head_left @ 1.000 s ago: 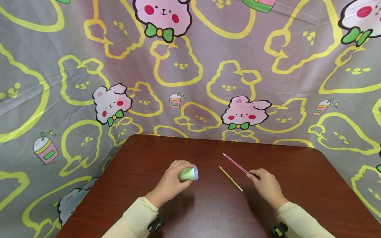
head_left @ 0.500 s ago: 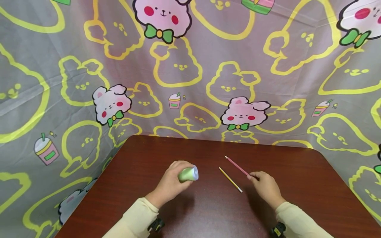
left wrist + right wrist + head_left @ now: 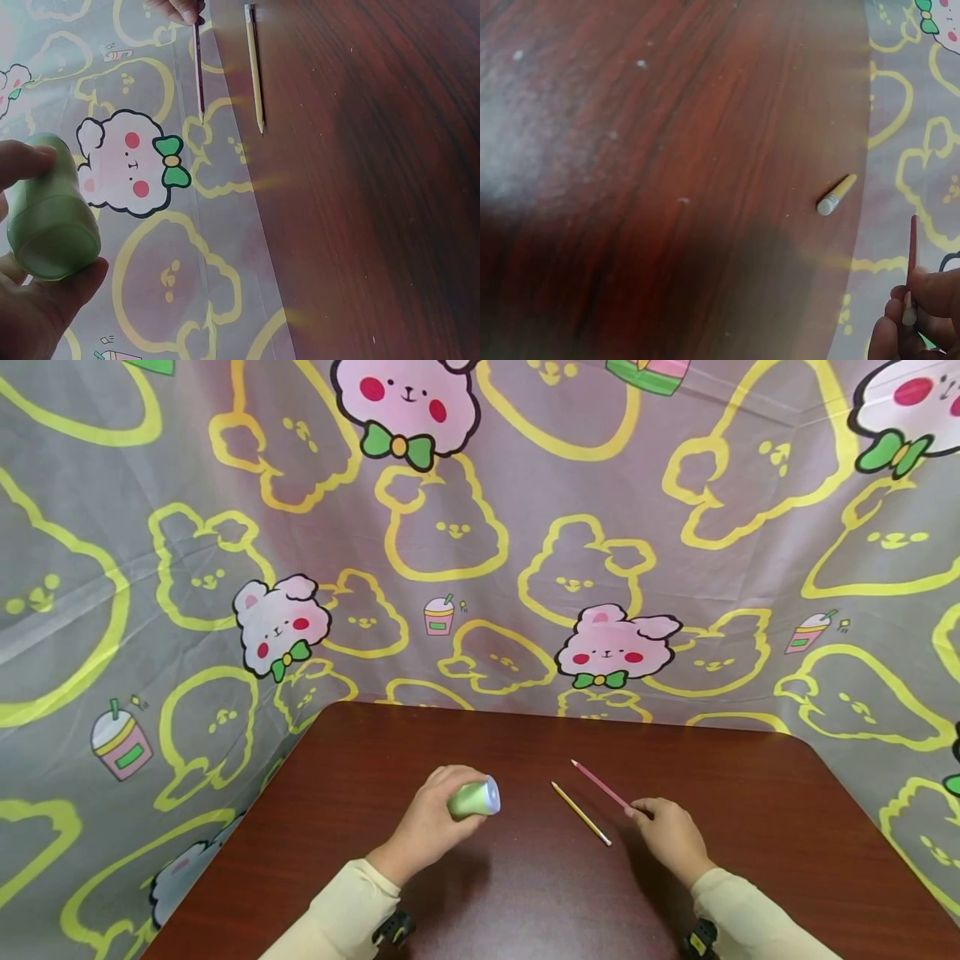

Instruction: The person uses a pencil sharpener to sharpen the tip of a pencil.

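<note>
My left hand [image 3: 427,822] grips a small green cylinder [image 3: 468,800] with a pale blue end, its kind unclear, held on its side above the table. In the left wrist view the green cylinder [image 3: 54,217] sits between thumb and fingers, its smooth rounded base showing. My right hand [image 3: 671,835] pinches a pink pencil [image 3: 600,782] near its back end, with the point angled forward and to the left. A yellow pencil [image 3: 581,814] with a white eraser lies on the table between my hands. The right wrist view shows its eraser end [image 3: 826,205] and the pink pencil [image 3: 913,247] in my fingers.
The dark red-brown wooden table [image 3: 375,743] has rounded far corners. Around it hangs a grey curtain [image 3: 480,593] printed with yellow outlines and pink rabbits, close to the table's far edge. A dark wrist device [image 3: 393,928] is strapped at the left sleeve.
My right hand has drawn slightly back toward me, and the pink pencil's tip has shifted right and nearer. The left hand with the green cylinder and the yellow pencil stay in place.
</note>
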The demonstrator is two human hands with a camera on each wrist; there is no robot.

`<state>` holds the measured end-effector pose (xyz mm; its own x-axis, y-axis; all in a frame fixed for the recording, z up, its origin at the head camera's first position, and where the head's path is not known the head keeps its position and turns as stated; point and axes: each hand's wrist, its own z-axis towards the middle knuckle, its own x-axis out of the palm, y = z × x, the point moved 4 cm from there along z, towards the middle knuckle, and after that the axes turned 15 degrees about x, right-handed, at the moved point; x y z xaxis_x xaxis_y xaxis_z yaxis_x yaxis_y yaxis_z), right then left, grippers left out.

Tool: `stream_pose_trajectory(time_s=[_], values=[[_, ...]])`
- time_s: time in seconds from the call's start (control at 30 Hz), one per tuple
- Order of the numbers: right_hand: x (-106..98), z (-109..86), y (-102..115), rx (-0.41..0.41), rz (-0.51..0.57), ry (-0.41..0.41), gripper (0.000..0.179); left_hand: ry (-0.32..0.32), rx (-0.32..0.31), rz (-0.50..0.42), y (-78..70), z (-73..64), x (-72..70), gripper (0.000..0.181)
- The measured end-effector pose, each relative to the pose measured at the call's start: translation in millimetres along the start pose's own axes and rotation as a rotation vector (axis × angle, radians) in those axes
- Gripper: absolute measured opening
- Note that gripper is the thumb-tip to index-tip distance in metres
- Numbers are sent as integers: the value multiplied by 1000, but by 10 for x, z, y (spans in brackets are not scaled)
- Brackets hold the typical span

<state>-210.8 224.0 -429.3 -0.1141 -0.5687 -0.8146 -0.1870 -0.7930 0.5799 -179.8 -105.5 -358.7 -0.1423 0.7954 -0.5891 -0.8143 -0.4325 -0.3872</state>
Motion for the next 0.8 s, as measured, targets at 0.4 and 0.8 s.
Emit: stream_pose_trajectory(time_s=[0.4,0.8], values=[[42,3,-44,34,-30,9,20,-5,-1,-14,6,-1,2,49],[129,42,-104,71,-60,42,22,-4,-6,-15,21,-7,7,48]])
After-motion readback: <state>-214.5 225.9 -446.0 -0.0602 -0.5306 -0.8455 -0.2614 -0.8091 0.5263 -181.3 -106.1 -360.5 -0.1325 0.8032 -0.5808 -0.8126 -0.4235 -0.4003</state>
